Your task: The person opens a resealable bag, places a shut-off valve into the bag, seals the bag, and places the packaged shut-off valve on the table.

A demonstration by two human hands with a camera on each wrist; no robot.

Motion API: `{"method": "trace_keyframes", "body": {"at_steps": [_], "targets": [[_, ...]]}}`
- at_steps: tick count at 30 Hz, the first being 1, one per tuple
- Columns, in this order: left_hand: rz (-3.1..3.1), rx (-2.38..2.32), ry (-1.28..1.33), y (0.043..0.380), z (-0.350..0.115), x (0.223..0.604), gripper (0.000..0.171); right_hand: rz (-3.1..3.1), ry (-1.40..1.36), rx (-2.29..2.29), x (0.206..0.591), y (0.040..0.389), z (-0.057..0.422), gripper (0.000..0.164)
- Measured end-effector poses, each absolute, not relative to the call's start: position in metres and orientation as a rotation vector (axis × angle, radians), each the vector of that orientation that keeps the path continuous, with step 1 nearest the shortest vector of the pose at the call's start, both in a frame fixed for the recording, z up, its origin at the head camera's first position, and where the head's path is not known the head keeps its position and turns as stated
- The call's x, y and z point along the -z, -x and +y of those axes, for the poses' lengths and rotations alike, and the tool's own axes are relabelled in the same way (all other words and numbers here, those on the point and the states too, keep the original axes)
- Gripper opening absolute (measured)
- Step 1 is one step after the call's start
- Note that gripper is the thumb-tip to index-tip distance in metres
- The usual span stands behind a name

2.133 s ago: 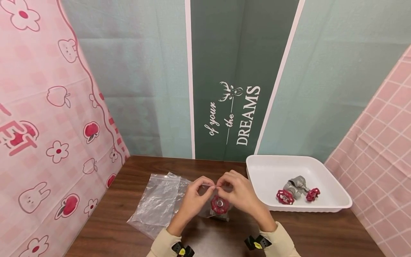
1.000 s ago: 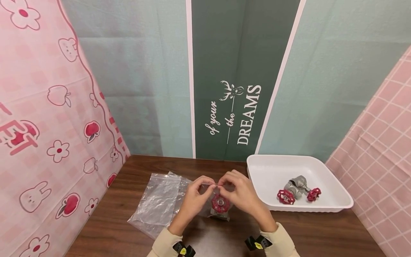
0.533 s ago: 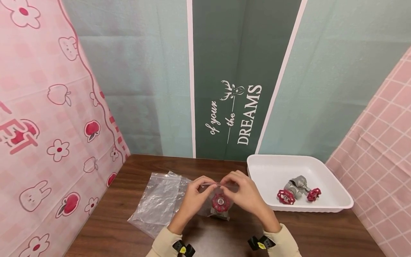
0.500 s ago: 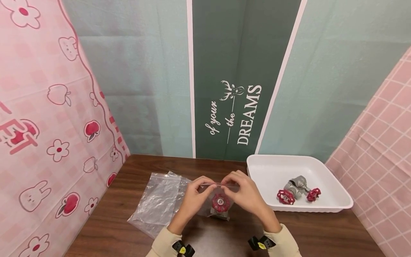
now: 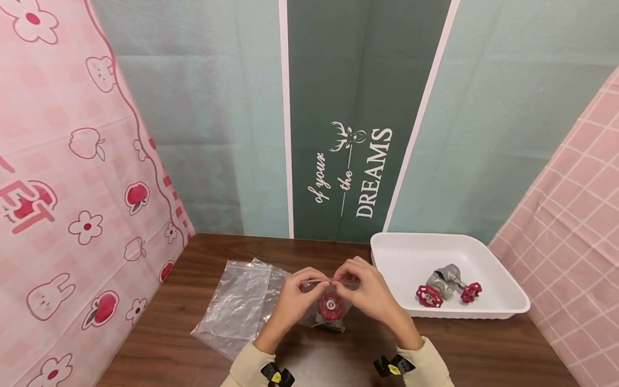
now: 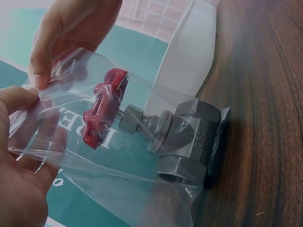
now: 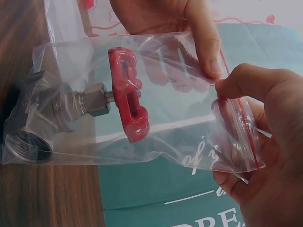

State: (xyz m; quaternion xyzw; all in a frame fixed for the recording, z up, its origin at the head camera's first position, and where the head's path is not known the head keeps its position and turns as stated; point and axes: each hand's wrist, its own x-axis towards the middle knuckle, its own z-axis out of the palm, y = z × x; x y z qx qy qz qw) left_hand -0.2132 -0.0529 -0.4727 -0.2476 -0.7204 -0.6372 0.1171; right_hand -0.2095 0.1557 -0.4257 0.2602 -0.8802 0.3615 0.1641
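Note:
A clear zip bag [image 7: 175, 142] stands upright on the table with a metal gate valve [image 6: 182, 137] inside, its red handwheel [image 5: 331, 306] uppermost. At the bag's top edge, my left hand [image 5: 291, 302] pinches the plastic between thumb and forefinger. My right hand [image 5: 368, 294] pinches the same edge just to the right, the two sets of fingertips almost touching. A red zip line [image 7: 241, 113] runs along the bag's mouth in the right wrist view, partly hidden by fingers. Other fingers of both hands lie behind the clear plastic.
Several flat clear bags [image 5: 237, 303] lie on the brown table [image 5: 193, 344] to the left. On the right, a white tray [image 5: 401, 244] holds more valves [image 5: 447, 279] with red handwheels. Printed cloths hang behind and at both sides.
My right fingertips slid right along the bag's top edge, opening a small gap. My left fingertips then moved right, close beside them. The valve stayed in place.

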Motion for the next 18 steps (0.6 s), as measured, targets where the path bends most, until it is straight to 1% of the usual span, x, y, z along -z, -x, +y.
{"method": "trace_keyframes", "body": {"at_steps": [8,13,18], "targets": [[-2.051,1.835,0.766,0.2140,-0.0515,0.4725,0.005,-2.451,-0.816,-1.015,0.4270,0.2111,0.1543,0.017],[-2.007,1.832,0.774,0.2157,-0.0517,0.4749,0.007,-2.464,-0.810,-1.019,0.4275,0.2113,0.1550,0.016],[-1.950,1.825,0.741,0.2172,-0.0531,0.4780,0.007,-2.492,-0.757,-1.054,0.4301,0.2116,0.1597,0.022]]}}
